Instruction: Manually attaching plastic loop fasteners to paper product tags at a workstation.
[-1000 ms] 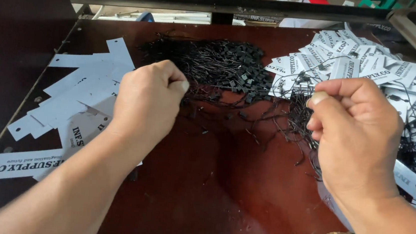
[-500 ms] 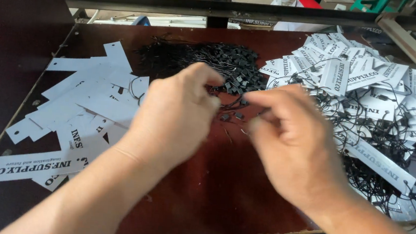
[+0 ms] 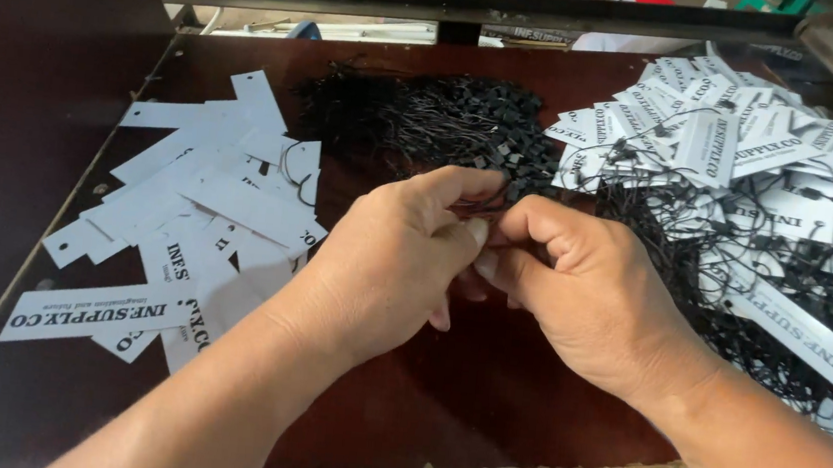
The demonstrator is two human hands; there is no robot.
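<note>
Left hand (image 3: 389, 262): fingers curled, pinching a thin black string (image 3: 487, 207).
Right hand (image 3: 587, 289): fingers closed on the same string, touching the left.
Black string pile (image 3: 426, 119): just behind both hands.
Loose white tags (image 3: 197, 215): bench (image 3: 442, 407), left.
Strung tags (image 3: 762, 184): right.

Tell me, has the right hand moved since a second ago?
Yes. The right hand has come left, off the strung white tags, and now meets the left hand below the black string pile.

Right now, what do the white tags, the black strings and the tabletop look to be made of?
White tags: likely matte card or stiff paper; flat, crisp-edged, printed strips. Black strings: thin cord with small black blocks, probably plastic, though too small to tell. Tabletop: dark red-brown board, probably coated plywood; smooth with a faint sheen, front edge chipped.
</note>
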